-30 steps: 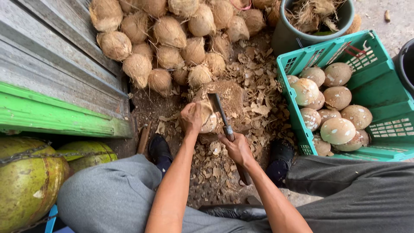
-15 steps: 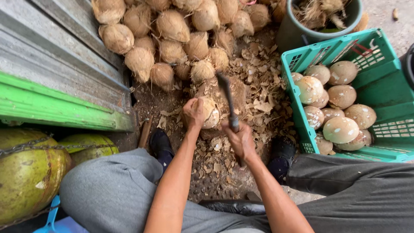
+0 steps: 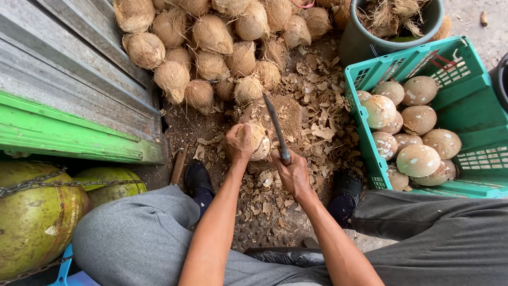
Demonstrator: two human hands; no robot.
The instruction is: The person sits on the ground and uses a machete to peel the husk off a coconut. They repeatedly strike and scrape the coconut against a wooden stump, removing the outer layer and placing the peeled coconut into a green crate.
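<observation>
Two hands at work: the left hand is wrapped over the top of a pale, half-trimmed coconut, fingers curled tight round it; the right hand is clenched round the handle of a long knife, blade angled up and away just beside the nut
Ground: a bed of dry husk chips carries it all, and the held coconut sits at its middle, between the person's two dark shoes, on a low brown mound
Pile: a heap of fibrous brown coconuts banks along the far edge, just beyond the blade tip
Crate: a green plastic crate on the right edge, loaded with smooth pale trimmed coconuts
Bucket: a dark tub of husk fibre at the far right corner
Left edge: green unhusked coconuts under a green-painted ledge
Step in hand: by the look of it, mid-trim, blade raised off the shell, nut steadied from above
Next move calls for: a stroke landing on the shell's right flank, clear of the gripping fingers, which sit close to the blade's path
</observation>
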